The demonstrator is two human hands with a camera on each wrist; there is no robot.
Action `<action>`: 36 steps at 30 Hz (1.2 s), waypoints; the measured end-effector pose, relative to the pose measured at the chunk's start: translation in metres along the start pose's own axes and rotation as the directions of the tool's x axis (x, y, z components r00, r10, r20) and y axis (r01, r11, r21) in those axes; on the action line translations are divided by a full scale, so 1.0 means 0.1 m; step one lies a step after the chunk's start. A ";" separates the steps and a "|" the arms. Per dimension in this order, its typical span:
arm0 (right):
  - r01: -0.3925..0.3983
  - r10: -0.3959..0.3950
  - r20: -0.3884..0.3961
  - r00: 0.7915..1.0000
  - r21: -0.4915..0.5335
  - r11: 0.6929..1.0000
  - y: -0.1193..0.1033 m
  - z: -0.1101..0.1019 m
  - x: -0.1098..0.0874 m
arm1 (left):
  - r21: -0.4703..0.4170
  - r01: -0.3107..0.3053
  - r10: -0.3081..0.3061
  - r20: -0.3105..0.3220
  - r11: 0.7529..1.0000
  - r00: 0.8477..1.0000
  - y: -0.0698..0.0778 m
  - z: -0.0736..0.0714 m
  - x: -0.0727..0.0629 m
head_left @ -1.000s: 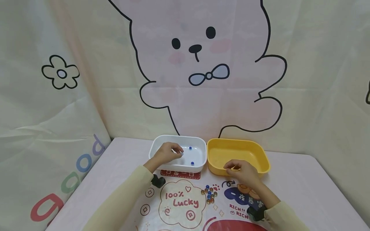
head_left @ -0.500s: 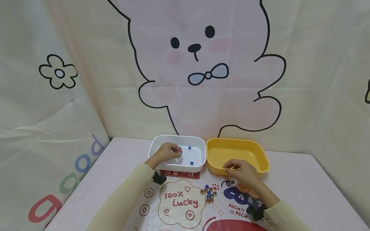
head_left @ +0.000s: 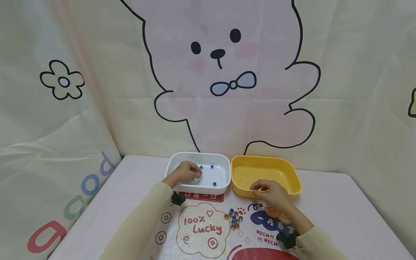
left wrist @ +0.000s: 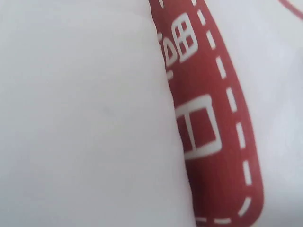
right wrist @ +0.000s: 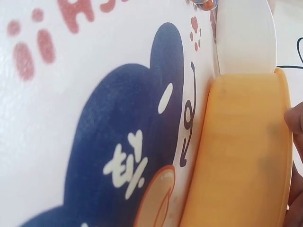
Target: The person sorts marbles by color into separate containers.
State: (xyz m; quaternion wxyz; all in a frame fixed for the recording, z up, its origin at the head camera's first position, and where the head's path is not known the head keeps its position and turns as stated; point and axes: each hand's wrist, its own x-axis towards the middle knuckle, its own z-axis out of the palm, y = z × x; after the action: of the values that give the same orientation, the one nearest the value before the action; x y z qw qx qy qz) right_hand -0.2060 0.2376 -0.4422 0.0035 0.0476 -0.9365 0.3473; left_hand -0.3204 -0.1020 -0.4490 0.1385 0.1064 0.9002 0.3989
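My left hand is over the left part of the white tray, its fingertips pinching a small blue marble that is mostly hidden. Inside that tray lie blue marbles. The left wrist view has only the white tray's wall and the printed tablecloth; no fingers appear there. At the front rim of the yellow tub, my right hand rests with loosely bent fingers. In the right wrist view, a fingertip sits right at the tub's rim.
Several brown and blue marbles are clustered on the printed tablecloth, in front of where the two containers meet. A cloth backdrop with a bear drawing rises behind the table. Dark wrist mounts sit at both cuffs.
The left hand has shifted slightly left in the white tray, uncovering a blue marble near its fingertips. The right hand has stayed at the yellow tub's rim. The head view has turned slightly.
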 end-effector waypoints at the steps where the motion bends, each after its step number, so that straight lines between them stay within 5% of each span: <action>1: 0.001 -0.001 0.001 1.000 0.000 1.000 0.00 0.00 0.00 | 0.007 0.005 -0.005 0.005 1.000 1.000 -0.01 -0.01 0.00; 18: 0.018 -0.018 -0.005 1.000 -0.012 1.000 0.00 0.00 0.00 | 0.051 0.074 -0.075 0.020 0.996 0.997 -0.06 0.00 0.03; 30: 0.012 -0.012 0.009 1.000 -0.005 1.000 -0.03 -0.02 -0.01 | 0.071 0.060 -0.061 0.011 0.996 0.998 -0.02 -0.12 -0.04; 36: 0.019 -0.019 0.009 1.000 -0.006 1.000 -0.04 -0.04 -0.02 | 0.172 -0.020 0.027 -0.035 0.985 0.999 0.02 -0.22 -0.13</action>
State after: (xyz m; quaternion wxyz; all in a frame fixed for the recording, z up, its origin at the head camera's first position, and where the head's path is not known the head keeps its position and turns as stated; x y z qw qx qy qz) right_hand -0.2034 0.2372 -0.4370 0.0026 0.0580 -0.9371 0.3441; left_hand -0.3150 -0.1197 -0.4310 0.1073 0.1212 0.9323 0.3235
